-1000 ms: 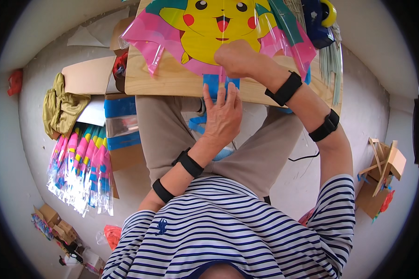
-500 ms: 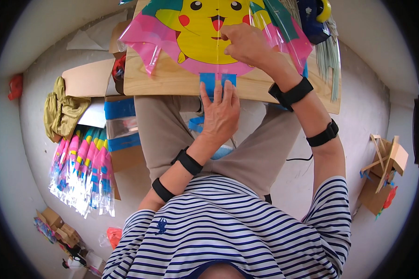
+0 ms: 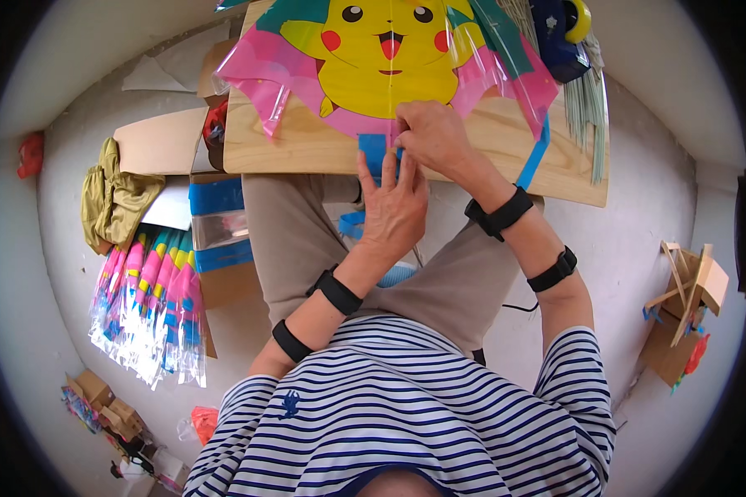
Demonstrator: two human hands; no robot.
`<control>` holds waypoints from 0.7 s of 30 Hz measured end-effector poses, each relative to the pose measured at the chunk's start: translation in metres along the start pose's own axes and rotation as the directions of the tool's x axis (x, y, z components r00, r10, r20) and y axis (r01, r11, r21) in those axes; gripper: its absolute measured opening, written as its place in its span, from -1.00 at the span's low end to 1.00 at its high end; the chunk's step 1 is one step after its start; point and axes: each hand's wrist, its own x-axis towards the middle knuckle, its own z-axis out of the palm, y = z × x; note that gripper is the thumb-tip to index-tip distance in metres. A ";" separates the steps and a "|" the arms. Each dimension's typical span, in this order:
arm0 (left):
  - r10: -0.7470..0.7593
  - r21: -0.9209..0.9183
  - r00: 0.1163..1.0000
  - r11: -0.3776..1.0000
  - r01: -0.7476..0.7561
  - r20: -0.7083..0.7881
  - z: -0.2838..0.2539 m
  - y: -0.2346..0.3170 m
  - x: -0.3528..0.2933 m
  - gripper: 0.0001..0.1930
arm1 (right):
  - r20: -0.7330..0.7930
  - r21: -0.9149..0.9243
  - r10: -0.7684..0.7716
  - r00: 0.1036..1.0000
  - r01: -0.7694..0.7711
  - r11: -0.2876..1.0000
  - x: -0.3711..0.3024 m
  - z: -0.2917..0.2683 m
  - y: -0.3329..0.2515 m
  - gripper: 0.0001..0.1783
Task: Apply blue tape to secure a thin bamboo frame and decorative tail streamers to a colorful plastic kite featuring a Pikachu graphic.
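A plastic-film kite [image 3: 389, 87], pink and green with a yellow cartoon figure, lies on a wooden board [image 3: 298, 151] in front of me. At its lower tip a blue strip [image 3: 371, 149] reaches the board's near edge. My left hand [image 3: 396, 203] rests there palm down, its fingers apart and the fingertips on the blue material. Just above and to its right, my right hand [image 3: 435, 139] is closed in a pinch at the kite's bottom tip. Its fingers hide whatever they hold and cover part of the blue material.
A dark blue tape dispenser with a yellow roll [image 3: 578, 23] and a bundle of thin pale sticks [image 3: 584, 124] lie on the board's right side. Another blue strip [image 3: 535, 161] hangs over the near edge. Left are gold cloth [image 3: 116, 195] and several bagged colourful items [image 3: 153, 306].
My right hand has come down toward me from the figure's mouth to the kite's lower tip, and its fingers have closed. The left hand has stayed nearly still.
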 end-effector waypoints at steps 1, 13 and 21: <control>0.001 0.001 1.000 1.000 -0.001 -0.012 0.000 0.000 0.000 -0.30 | 0.022 0.039 0.033 0.999 -0.034 0.999 0.001 -0.003 0.000 -0.82; 0.004 0.020 1.000 1.000 -0.004 -0.028 0.004 0.000 0.001 -0.28 | 0.067 0.073 -0.017 0.998 0.012 0.997 0.011 -0.014 0.014 -0.83; 0.004 0.015 1.000 1.000 -0.003 -0.027 0.002 0.000 0.001 -0.30 | 0.086 0.045 -0.064 0.994 0.060 0.997 0.015 -0.007 0.018 -0.89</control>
